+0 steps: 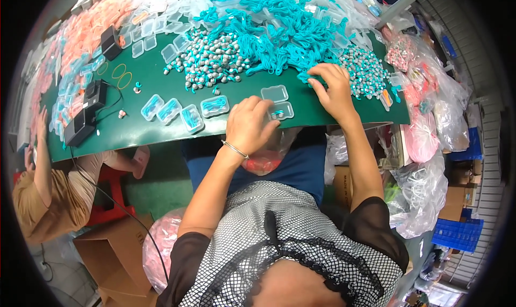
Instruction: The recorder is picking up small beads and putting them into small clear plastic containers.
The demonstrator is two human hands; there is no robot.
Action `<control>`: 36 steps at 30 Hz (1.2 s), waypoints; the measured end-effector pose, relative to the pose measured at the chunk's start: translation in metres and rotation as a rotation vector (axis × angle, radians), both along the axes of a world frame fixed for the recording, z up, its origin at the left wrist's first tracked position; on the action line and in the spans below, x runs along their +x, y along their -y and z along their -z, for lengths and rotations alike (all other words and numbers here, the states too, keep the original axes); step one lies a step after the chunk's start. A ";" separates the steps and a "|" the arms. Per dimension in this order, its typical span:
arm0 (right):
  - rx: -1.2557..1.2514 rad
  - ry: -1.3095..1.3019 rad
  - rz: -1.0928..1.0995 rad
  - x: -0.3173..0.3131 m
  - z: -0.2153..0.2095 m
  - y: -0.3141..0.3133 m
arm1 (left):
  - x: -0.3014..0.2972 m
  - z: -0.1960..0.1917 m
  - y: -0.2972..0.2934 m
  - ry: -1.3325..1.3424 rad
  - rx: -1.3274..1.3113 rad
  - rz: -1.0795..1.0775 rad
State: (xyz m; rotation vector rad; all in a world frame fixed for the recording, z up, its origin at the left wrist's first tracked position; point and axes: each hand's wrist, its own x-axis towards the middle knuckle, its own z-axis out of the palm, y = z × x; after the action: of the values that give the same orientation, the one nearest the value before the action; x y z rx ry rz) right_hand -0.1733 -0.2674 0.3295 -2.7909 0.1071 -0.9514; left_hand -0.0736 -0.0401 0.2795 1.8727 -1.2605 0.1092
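A patterned top (244,205), sheer sleeves (380,232) and blue trousers (307,154) on you.
Your top carries a fine black-and-white diamond check, with dark lace trim (344,292) edging the neckline and a narrow black tie (270,229) on the front; your short sleeves are see-through black, your hands (248,123) are bare, and a slim silvery bangle (236,149) rings your left wrist.

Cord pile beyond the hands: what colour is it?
The cord pile is turquoise, best seen in the head view.
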 end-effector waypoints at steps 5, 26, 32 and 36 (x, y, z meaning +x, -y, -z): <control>0.266 -0.138 -0.252 -0.008 0.005 -0.037 | 0.001 0.000 0.002 -0.053 0.066 0.024; 0.036 -0.250 -0.156 0.021 0.015 -0.032 | 0.001 -0.004 0.002 -0.093 0.086 0.012; 0.333 -0.213 -0.313 0.006 0.008 -0.029 | -0.003 -0.013 0.003 -0.162 0.064 0.000; 0.243 -0.178 -0.436 -0.016 0.014 -0.040 | -0.004 -0.008 -0.001 0.088 0.045 0.036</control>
State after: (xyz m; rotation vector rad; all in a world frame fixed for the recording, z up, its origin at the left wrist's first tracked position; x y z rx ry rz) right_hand -0.1893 -0.2279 0.3156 -2.5141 -0.3255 -0.5439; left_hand -0.0777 -0.0387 0.2871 1.9004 -1.3659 0.1465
